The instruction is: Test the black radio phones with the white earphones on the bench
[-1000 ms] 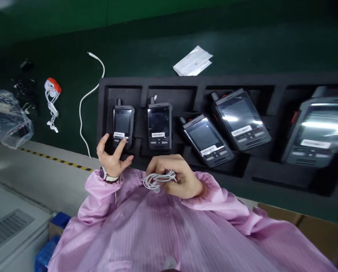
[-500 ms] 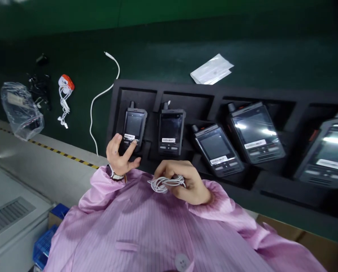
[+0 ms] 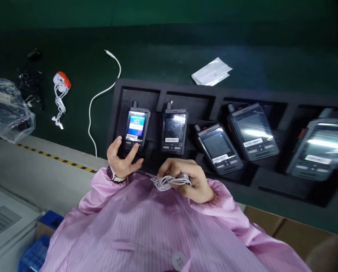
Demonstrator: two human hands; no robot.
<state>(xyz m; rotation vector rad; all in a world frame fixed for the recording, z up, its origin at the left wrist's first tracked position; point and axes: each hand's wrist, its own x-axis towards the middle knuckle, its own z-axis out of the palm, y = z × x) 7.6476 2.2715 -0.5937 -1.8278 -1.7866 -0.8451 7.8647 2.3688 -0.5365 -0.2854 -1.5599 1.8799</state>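
A handheld radio with a lit screen [image 3: 136, 126] lies in the leftmost pocket of the black foam tray [image 3: 187, 87]. My left hand [image 3: 122, 158] is at its lower end, fingers apart, with the index fingertip on the keys below the screen. In front of the tray, my right hand [image 3: 190, 179] is closed around a coiled white cable [image 3: 169, 182]. Right of the lit one, a second radio [image 3: 174, 130] has a dark screen. Further right lie a tilted radio [image 3: 219, 148], a larger-looking radio [image 3: 253, 130] and another radio [image 3: 318, 149], each with a white label.
A white cable [image 3: 91, 113] lies loose left of the tray. Beyond it are an orange-and-white item with bundled cable [image 3: 61, 81], black cables [image 3: 30, 85] and a clear plastic bag [image 3: 10, 109]. A clear sheet [image 3: 212, 71] lies behind the tray. Blue baskets [image 3: 34, 253] stand on the floor.
The leftmost radio's screen has turned from dark to lit, showing a clock. The view has shifted slightly; both hands keep nearly the same pose.
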